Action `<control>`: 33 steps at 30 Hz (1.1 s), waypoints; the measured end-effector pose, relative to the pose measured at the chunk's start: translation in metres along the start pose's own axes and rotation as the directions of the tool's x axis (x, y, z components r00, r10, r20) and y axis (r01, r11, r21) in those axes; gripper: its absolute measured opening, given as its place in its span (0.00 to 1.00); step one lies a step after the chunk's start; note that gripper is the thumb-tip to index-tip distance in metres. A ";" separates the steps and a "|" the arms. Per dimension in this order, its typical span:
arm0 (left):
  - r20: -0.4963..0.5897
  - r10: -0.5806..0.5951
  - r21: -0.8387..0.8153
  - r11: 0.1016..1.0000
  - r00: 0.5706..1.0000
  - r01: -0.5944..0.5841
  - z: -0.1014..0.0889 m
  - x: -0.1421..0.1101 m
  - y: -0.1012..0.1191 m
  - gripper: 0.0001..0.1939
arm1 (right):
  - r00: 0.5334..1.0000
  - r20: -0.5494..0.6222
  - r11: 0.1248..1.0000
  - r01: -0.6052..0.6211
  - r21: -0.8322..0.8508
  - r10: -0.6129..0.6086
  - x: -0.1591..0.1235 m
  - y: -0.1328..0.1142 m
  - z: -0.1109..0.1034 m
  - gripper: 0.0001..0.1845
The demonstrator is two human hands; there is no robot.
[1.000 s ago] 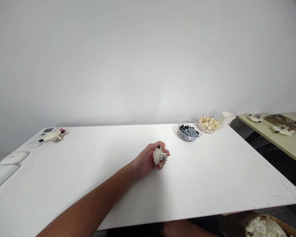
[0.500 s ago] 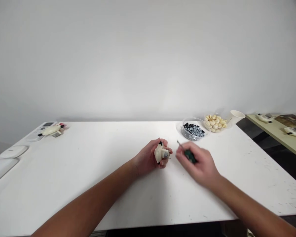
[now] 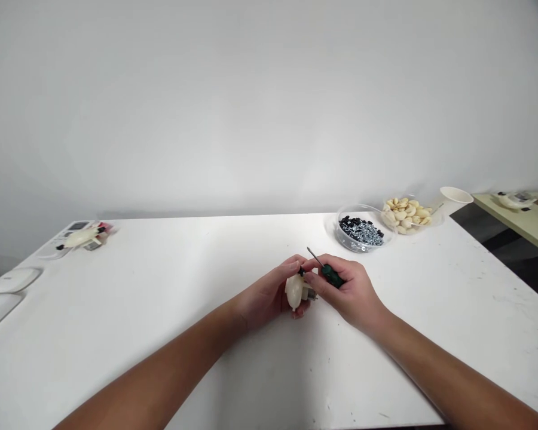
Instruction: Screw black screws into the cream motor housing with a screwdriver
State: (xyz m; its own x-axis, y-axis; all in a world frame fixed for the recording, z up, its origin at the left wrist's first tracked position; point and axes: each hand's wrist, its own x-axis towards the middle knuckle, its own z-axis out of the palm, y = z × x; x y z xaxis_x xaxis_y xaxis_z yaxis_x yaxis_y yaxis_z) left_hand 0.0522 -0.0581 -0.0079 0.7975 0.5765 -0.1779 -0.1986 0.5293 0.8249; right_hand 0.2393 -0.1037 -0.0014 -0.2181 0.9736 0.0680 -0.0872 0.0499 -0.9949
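My left hand [image 3: 266, 295] is closed around a small cream plastic part with a metal motor [image 3: 295, 291], held just above the white table [image 3: 161, 310]. My right hand [image 3: 347, 292] grips a green-handled screwdriver [image 3: 327, 272], whose thin shaft points up and to the left. The fingertips of both hands meet at the part, near the middle of the table.
A clear bowl of black pieces and screws [image 3: 361, 230] and a bowl of cream parts [image 3: 407, 214] stand at the back right, beside a white paper cup [image 3: 455, 197]. Another cream assembly [image 3: 78, 237] lies at the back left. A second table [image 3: 520, 218] is on the right.
My right hand came into view with the screwdriver and moved left until it touched the part in my left hand. The view shifted slightly to the left.
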 end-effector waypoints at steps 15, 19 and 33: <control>0.061 0.053 -0.046 0.998 0.997 -0.050 -0.003 0.003 -0.001 0.20 | 0.995 -0.071 0.997 -0.065 -0.032 0.062 0.013 0.004 -0.014 0.16; 0.018 0.025 -0.058 0.998 1.000 -0.024 -0.003 0.006 -0.006 0.24 | 0.988 -0.099 0.991 -0.125 -0.039 0.121 0.019 0.005 -0.019 0.19; -0.256 0.031 0.033 0.999 0.966 -0.023 0.003 0.011 -0.017 0.20 | 0.988 -0.069 0.990 -0.138 -0.011 0.137 0.022 0.006 -0.027 0.15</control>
State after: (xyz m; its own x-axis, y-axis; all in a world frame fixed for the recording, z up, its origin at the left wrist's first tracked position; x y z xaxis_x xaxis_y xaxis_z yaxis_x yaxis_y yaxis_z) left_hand 0.0655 -0.0628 -0.0227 0.6185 0.7328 -0.2837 -0.1981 0.4948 0.8461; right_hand 0.2600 -0.0763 -0.0077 -0.1606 0.9842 -0.0745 -0.0456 -0.0828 -0.9955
